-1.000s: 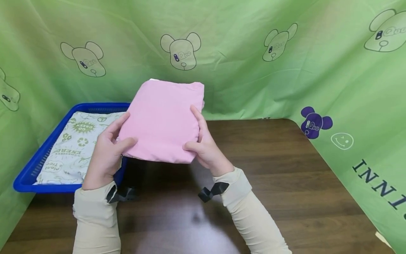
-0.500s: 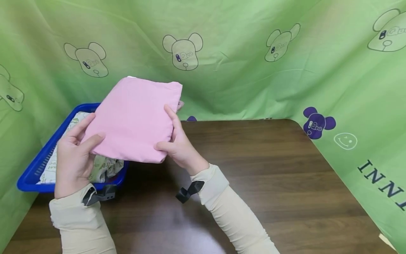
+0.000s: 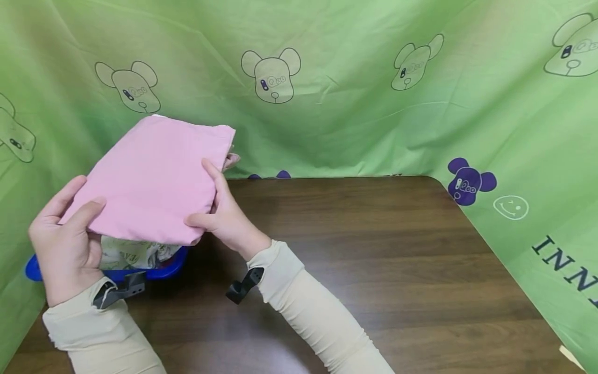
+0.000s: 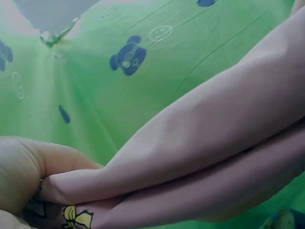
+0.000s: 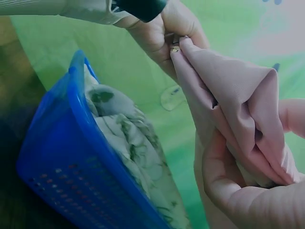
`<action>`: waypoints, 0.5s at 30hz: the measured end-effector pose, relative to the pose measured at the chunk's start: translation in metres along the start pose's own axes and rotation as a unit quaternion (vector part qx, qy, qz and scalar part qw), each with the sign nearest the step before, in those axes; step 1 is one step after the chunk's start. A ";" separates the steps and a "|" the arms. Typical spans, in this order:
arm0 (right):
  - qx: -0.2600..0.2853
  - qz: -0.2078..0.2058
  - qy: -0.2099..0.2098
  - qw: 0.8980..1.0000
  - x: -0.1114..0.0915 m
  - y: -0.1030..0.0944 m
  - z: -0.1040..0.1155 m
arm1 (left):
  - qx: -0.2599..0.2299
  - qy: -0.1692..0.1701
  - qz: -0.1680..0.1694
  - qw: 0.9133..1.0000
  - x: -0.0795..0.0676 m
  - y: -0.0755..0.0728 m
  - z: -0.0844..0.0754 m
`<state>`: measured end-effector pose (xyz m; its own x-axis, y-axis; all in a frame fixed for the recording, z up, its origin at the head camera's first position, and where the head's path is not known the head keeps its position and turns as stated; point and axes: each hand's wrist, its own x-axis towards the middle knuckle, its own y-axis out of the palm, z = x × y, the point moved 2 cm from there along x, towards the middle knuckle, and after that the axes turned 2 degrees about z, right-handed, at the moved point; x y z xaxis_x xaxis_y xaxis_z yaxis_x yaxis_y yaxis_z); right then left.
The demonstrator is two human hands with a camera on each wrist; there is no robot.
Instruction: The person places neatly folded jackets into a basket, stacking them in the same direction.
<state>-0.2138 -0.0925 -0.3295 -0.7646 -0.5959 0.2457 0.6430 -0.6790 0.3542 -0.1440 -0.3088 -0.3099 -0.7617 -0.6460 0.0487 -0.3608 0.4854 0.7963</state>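
A folded pink cloth [image 3: 149,176] is held up flat over the blue basket, one hand at each side. My left hand [image 3: 67,241] grips its left edge, thumb on top and fingers underneath. On the opposite edge my right hand [image 3: 229,221] pinches it near the front corner, thumb and index finger on the upper face. In the right wrist view the layered folds of the pink cloth [image 5: 238,109] show between both hands. A yellow bow print appears on an inner layer of the pink cloth [image 4: 190,157] in the left wrist view.
The blue basket [image 5: 71,138] stands on the brown wooden table [image 3: 374,259] at the left, mostly hidden under the pink cloth in the head view. White cloth with green print [image 5: 133,138] lies inside it. A green printed curtain [image 3: 336,104] hangs behind and along both sides.
Both hands have carried the folded pink cloth leftward, from beside the basket to over it. The cloth now covers most of the basket in the head view.
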 end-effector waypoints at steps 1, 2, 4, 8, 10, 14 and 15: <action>-0.002 0.001 0.005 1.000 0.002 0.003 -0.002 | -0.008 0.007 -0.012 1.000 0.002 -0.002 -0.002; -0.004 0.003 0.009 1.000 0.004 0.006 -0.004 | -0.018 0.010 -0.021 1.000 0.003 -0.005 -0.005; -0.008 0.007 0.018 1.000 0.008 0.012 -0.009 | -0.029 0.019 -0.038 0.999 0.006 -0.010 -0.010; -0.015 0.017 0.040 0.999 0.016 0.022 -0.018 | -0.040 0.032 -0.059 0.997 0.009 -0.021 -0.019; -0.024 0.023 0.051 0.998 0.019 0.026 -0.022 | -0.038 0.037 -0.068 0.996 0.010 -0.026 -0.023; -0.059 0.028 0.078 0.995 0.020 0.029 -0.031 | -0.027 0.027 -0.084 0.996 0.012 -0.036 -0.026; -0.066 0.027 0.084 0.994 0.020 0.028 -0.033 | -0.022 0.022 -0.087 0.996 0.013 -0.038 -0.026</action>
<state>-0.2090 -0.1375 -0.3443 -0.7173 -0.6892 0.1026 0.6920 -0.6873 0.2208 -0.1257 -0.3508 -0.3238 -0.6644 -0.7444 -0.0672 -0.4607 0.3371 0.8210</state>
